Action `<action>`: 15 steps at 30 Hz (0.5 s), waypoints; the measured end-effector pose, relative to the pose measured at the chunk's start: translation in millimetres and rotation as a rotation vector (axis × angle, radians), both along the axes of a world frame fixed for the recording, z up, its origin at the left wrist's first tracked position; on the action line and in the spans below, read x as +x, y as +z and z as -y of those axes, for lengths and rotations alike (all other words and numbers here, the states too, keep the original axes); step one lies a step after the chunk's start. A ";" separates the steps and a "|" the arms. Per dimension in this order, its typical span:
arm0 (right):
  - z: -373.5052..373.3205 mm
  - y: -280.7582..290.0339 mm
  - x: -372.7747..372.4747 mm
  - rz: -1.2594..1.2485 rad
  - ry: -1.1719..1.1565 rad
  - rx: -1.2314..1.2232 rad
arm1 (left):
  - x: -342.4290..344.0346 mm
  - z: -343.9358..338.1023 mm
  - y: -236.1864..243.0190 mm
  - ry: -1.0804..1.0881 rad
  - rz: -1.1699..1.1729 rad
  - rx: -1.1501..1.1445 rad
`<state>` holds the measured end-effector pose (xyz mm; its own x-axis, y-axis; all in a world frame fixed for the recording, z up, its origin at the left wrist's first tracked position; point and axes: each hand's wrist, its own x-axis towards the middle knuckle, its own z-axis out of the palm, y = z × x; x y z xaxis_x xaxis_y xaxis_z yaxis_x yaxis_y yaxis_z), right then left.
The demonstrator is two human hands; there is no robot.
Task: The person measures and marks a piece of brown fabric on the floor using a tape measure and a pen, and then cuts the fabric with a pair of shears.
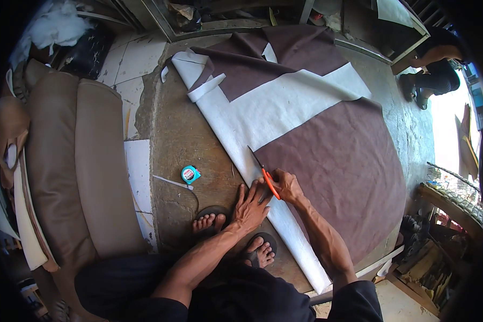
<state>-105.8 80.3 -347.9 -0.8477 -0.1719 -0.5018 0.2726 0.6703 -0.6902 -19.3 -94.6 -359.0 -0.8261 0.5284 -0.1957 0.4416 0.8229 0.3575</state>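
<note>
A large sheet of brown upholstery material (343, 172) with a whitish backing (284, 99) lies spread on the floor, partly folded over so both faces show. My right hand (287, 187) grips orange-handled scissors (269, 181), their dark blades pointing up and left over the pale strip along the sheet's left edge. Lying flat on that edge, my left hand (250, 208) has its fingers stretched out, close beside the scissor handles. A turquoise tape measure (189, 174) sits on the floor to the left of my hands.
Brown padded cushions (99, 161) stand along the left side. My sandalled feet (260, 251) are just below the sheet's edge. Another person's legs and shoes (426, 86) are at the upper right. A wooden frame with netting (453, 198) and scraps (424, 268) lie on the right.
</note>
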 end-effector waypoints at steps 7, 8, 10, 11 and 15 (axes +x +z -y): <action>11.2 6.1 -15.7 0.036 -0.041 -0.068 | 0.9 -0.2 -4.4 0.031 0.002 0.012; 11.1 6.8 -17.0 0.060 -0.016 -0.061 | 1.8 0.6 -4.1 0.026 0.006 0.018; 13.3 8.7 -19.6 0.082 0.018 -0.051 | 2.3 1.5 -3.7 0.029 0.006 0.026; 14.3 10.1 -20.5 0.077 0.021 -0.047 | 2.5 1.3 -3.6 0.027 0.018 0.022; 23.8 7.1 -30.5 0.056 -0.034 -0.036 | 1.5 1.4 0.5 0.036 0.004 0.032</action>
<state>-136.3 56.6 -340.9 -0.8240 -0.1618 -0.5431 0.3342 0.6353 -0.6963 -17.8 -96.0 -358.5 -0.8440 0.5042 -0.1828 0.4101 0.8264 0.3858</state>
